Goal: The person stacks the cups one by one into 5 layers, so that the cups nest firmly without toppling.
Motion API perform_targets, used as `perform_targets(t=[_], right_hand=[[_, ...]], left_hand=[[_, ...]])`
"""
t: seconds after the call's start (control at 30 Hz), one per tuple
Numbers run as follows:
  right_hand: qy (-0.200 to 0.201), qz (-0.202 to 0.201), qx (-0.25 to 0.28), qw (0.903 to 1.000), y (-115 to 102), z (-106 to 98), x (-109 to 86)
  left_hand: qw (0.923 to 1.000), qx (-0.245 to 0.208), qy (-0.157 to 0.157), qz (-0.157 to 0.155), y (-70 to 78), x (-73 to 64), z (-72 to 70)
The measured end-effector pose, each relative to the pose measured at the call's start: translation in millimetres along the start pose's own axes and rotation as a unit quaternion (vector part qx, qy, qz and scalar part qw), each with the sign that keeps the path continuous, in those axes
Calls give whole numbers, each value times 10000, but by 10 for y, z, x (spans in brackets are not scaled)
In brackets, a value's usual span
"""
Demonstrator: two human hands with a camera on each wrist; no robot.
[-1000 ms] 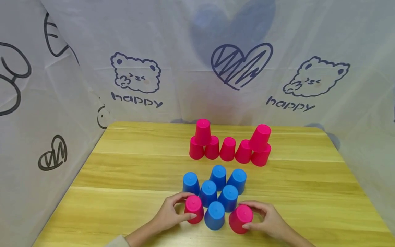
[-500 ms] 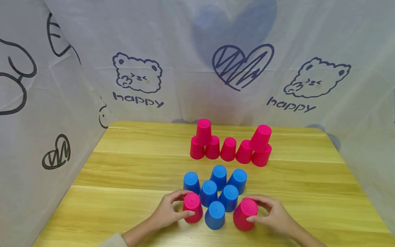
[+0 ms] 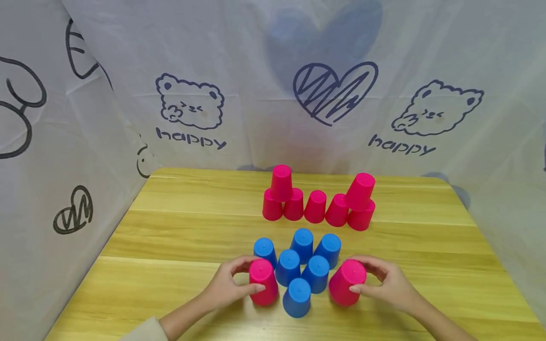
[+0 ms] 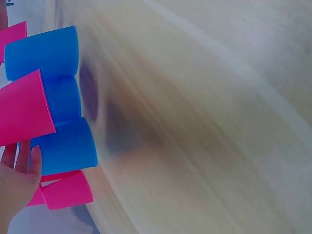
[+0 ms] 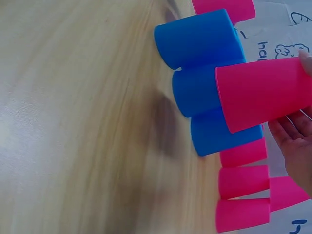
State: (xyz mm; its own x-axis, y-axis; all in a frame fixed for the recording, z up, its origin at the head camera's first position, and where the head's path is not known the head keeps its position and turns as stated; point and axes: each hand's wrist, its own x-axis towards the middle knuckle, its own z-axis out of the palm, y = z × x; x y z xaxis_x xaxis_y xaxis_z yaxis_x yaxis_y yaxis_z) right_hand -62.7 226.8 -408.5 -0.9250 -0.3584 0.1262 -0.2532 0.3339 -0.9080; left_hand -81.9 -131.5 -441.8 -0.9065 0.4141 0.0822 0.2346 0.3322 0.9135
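Observation:
My left hand (image 3: 223,286) grips an upside-down pink cup (image 3: 264,290), thumb on the near side and fingers behind. On the other side, my right hand (image 3: 392,286) holds a second upside-down pink cup (image 3: 343,286) the same way, slightly tilted. Both wrist views show the held cups' rims above the tabletop: the left one (image 4: 22,109) overlaps blue cups, as does the right one (image 5: 263,92). Between the hands, several blue cups stand upside down in a cluster, with one blue cup (image 3: 297,300) at its near end.
Behind the blue cups, a row of upside-down pink cups (image 3: 314,208) crosses the wooden table (image 3: 179,213). One pink cup (image 3: 281,182) sits atop the row's left pair, and another pink cup (image 3: 360,189) leans on the right pair. A printed white cloth (image 3: 256,118) hangs behind.
Both held pink cups have risen and moved apart, the left one slightly leftward, the right one further rightward and away from me. The blue cups and back row have stayed put.

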Motion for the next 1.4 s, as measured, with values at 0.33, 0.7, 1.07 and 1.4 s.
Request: perform_targets(t=[0.33, 0.7, 1.07, 1.4], right_hand=[[172, -301, -57, 9994, -105, -97, 45], [965, -830, -144, 9918, -231, -234, 193], [1462, -581, -524, 9862, -282, -281, 339], [1737, -382, -540, 9826, -304, -337, 574]], left_hand=[[9999, 47, 55, 143, 229, 66, -125], [10000, -21, 55, 30, 425, 196, -190], [9996, 10, 273, 65, 547, 408, -277], [9989, 89, 450, 75, 668, 695, -195]])
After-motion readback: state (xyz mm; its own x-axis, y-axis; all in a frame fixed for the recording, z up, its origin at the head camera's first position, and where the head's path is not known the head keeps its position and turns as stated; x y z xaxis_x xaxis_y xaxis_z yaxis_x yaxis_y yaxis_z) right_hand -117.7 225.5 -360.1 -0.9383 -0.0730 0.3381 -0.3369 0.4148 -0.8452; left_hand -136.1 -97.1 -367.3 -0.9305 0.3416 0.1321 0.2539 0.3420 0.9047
